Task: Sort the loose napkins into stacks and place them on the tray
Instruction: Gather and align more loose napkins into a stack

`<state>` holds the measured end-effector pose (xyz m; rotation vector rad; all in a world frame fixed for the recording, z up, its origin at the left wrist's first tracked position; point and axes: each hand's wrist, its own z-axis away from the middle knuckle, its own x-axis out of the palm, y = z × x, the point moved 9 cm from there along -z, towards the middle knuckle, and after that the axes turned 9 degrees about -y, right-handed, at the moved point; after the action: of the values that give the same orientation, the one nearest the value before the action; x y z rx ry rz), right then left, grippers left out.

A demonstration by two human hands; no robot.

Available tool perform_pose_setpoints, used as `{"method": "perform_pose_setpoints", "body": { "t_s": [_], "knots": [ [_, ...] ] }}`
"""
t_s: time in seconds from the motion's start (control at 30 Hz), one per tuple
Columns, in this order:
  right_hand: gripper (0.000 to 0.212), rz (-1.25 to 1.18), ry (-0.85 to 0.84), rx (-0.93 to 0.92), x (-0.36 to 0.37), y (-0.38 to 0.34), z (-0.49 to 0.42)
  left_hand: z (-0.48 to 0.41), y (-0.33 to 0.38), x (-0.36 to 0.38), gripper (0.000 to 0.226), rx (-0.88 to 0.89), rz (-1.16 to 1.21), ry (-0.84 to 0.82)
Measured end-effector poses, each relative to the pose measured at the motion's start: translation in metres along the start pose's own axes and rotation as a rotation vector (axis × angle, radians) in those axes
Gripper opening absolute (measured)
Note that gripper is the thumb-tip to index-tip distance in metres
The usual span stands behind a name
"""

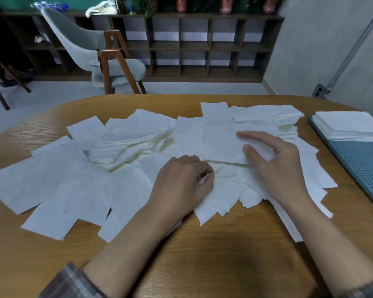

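Observation:
Several loose white napkins [78, 173] lie scattered across the wooden table [202, 254], overlapping in a wide heap. My left hand [181, 181] rests on the heap near the middle, its fingers curled and pinching a crumpled napkin [222, 179]. My right hand [276, 164] holds a flat napkin [222, 143] just beyond, thumb at its near edge and index finger stretched along its top. At the far right a blue perforated tray [362, 166] carries a neat stack of napkins [351, 125].
A grey chair with wooden legs [99, 57] stands beyond the table's far edge. Behind it a dark cubby shelf [194, 46] runs along the wall. Bare wood shows at the table's near side.

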<state>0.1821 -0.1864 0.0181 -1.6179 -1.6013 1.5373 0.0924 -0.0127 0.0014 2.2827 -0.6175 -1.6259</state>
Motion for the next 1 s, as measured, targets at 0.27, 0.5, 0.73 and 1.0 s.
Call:
{"method": "perform_pose_setpoints", "body": {
  "t_s": [0.27,0.5,0.73,1.0],
  "knots": [
    [0.036,0.035,-0.022,0.007,0.003,0.0,-0.002,0.003,0.007,-0.015,0.005,0.054,0.18,0.047],
    [0.041,0.005,-0.024,0.032,0.001,0.002,-0.001,0.005,0.005,-0.029,0.013,-0.047,0.672,-0.022],
    [0.034,-0.298,-0.174,0.073,0.011,-0.003,-0.001,0.003,-0.016,-0.037,0.018,-0.212,0.97,0.075],
    [0.025,-0.364,-0.228,0.181,0.027,-0.001,0.008,0.011,-0.034,-0.023,0.004,-0.426,0.953,0.138]
  ]
}}
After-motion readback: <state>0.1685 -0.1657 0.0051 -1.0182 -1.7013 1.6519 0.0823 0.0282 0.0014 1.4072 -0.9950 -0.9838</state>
